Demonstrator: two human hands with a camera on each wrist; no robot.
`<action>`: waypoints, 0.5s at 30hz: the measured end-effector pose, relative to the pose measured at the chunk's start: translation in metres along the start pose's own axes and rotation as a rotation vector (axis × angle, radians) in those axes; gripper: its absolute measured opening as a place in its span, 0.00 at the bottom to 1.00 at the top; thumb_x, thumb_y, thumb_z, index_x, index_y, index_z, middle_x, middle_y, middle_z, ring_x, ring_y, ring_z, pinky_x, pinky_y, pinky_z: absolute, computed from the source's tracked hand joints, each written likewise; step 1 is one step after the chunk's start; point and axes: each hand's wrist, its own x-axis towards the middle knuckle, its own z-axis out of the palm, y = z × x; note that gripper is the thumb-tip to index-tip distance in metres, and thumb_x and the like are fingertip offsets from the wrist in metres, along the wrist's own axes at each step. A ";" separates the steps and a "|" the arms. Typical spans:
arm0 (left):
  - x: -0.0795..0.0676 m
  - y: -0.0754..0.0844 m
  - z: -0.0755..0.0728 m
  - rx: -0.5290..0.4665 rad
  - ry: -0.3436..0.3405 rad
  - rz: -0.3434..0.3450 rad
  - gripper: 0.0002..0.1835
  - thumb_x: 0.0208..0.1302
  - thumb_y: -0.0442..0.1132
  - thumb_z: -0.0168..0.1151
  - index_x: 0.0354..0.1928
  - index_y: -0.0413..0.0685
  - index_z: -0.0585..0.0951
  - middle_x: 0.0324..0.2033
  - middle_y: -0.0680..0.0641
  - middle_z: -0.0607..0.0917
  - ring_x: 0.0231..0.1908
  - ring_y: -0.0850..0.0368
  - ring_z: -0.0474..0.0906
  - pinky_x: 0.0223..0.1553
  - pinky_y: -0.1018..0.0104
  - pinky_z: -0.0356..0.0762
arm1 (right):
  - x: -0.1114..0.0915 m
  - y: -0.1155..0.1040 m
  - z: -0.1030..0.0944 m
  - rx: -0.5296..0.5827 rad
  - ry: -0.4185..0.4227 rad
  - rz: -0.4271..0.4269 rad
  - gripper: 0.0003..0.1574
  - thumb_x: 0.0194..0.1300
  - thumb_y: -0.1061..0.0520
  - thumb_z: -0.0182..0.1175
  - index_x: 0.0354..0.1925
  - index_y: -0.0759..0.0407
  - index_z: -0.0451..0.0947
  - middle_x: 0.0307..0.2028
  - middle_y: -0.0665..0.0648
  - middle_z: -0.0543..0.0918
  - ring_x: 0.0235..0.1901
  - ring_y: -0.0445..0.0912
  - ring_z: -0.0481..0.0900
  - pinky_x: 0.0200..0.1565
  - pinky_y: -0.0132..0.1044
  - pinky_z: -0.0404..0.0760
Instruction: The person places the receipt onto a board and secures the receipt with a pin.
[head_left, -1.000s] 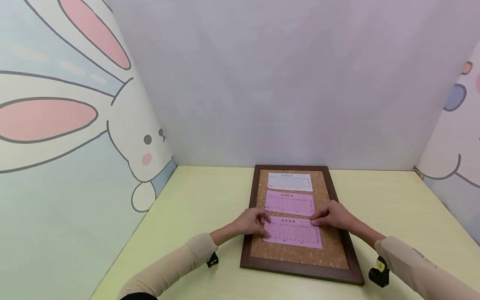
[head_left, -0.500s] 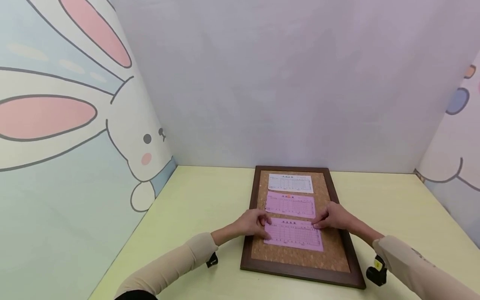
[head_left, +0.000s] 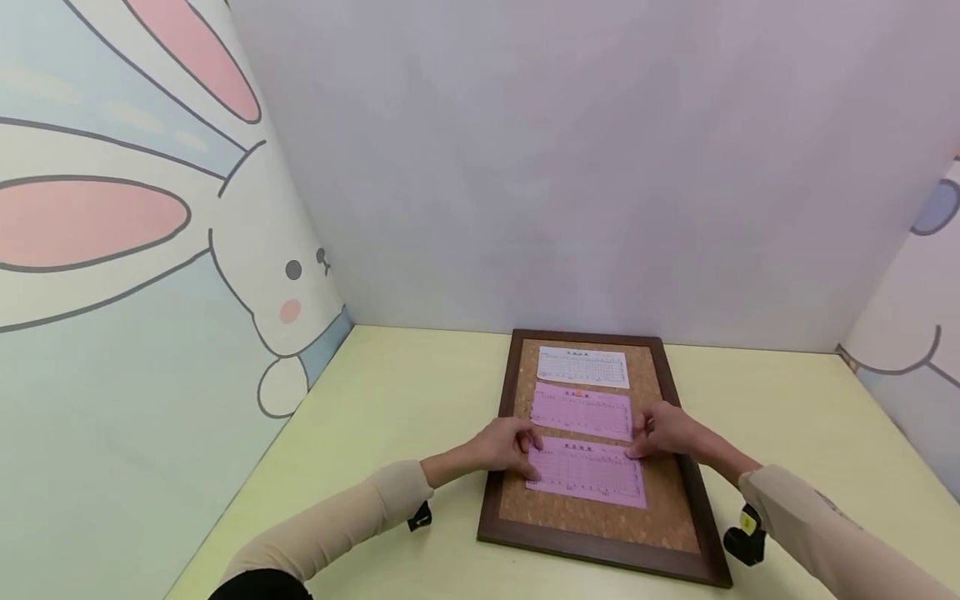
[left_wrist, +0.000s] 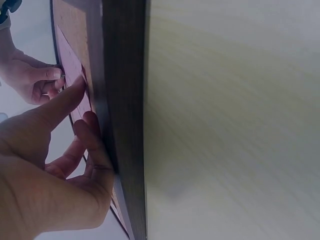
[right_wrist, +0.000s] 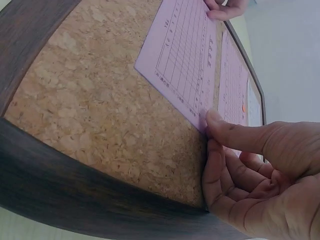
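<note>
A pink printed paper form (head_left: 588, 472) lies lowest on the framed cork board (head_left: 585, 527). My left hand (head_left: 501, 444) is at its left edge, thumb on the lower left and curled fingers near the upper left. At the upper right corner, my right hand (head_left: 671, 429) pinches the form; the right wrist view shows the thumb (right_wrist: 220, 127) on top and the index finger close under the corner. Something tiny may sit at the right fingertips, too small to tell. Above lie a second pink form (head_left: 582, 411) with an orange dot, and a white form (head_left: 582, 367).
The dark wooden frame (head_left: 600, 557) surrounds the cork and lies flat on a pale yellow table (head_left: 405, 392). A plain wall (head_left: 480, 208) stands behind, and a rabbit mural (head_left: 270, 250) covers the left side.
The right fingertips have shifted slightly right, with thumb and index a little further apart. The left hand stays at the form's left edge. The head view has tilted slightly.
</note>
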 end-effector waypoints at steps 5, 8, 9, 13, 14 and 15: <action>0.000 0.001 0.000 -0.001 -0.015 0.003 0.19 0.47 0.33 0.83 0.41 0.40 0.83 0.28 0.47 0.78 0.25 0.66 0.67 0.27 0.76 0.65 | 0.000 0.003 0.001 0.021 0.006 0.014 0.20 0.55 0.62 0.77 0.32 0.64 0.72 0.23 0.52 0.76 0.27 0.44 0.73 0.27 0.32 0.69; -0.001 0.001 -0.002 0.001 -0.004 0.001 0.19 0.47 0.33 0.83 0.40 0.39 0.83 0.28 0.47 0.78 0.25 0.66 0.67 0.27 0.76 0.64 | 0.000 0.003 0.001 0.024 0.023 0.003 0.21 0.55 0.62 0.77 0.32 0.64 0.72 0.24 0.52 0.76 0.28 0.44 0.72 0.28 0.33 0.69; -0.001 0.001 -0.003 0.001 -0.002 0.003 0.19 0.47 0.32 0.83 0.40 0.39 0.83 0.28 0.47 0.78 0.26 0.65 0.67 0.27 0.76 0.64 | 0.000 0.002 0.001 0.025 0.027 0.009 0.21 0.54 0.61 0.78 0.31 0.64 0.72 0.24 0.52 0.76 0.28 0.45 0.73 0.28 0.33 0.69; 0.000 -0.001 -0.002 0.003 -0.006 0.007 0.19 0.47 0.32 0.83 0.40 0.39 0.83 0.28 0.46 0.78 0.25 0.65 0.67 0.26 0.76 0.65 | 0.001 0.001 0.001 0.020 0.032 0.041 0.21 0.54 0.61 0.78 0.30 0.63 0.73 0.24 0.52 0.75 0.28 0.45 0.73 0.28 0.33 0.70; 0.000 -0.001 -0.001 0.003 -0.007 0.007 0.19 0.47 0.33 0.83 0.41 0.39 0.83 0.28 0.46 0.78 0.25 0.65 0.67 0.26 0.76 0.65 | 0.001 0.002 0.001 0.018 0.033 0.047 0.20 0.54 0.61 0.78 0.29 0.62 0.73 0.24 0.52 0.75 0.27 0.44 0.73 0.28 0.33 0.70; 0.001 -0.001 -0.001 0.002 -0.007 0.007 0.19 0.47 0.33 0.83 0.41 0.39 0.83 0.28 0.46 0.78 0.25 0.65 0.67 0.26 0.76 0.65 | 0.002 0.002 0.001 0.003 0.037 0.043 0.20 0.53 0.61 0.79 0.28 0.62 0.73 0.24 0.52 0.74 0.27 0.44 0.73 0.27 0.33 0.70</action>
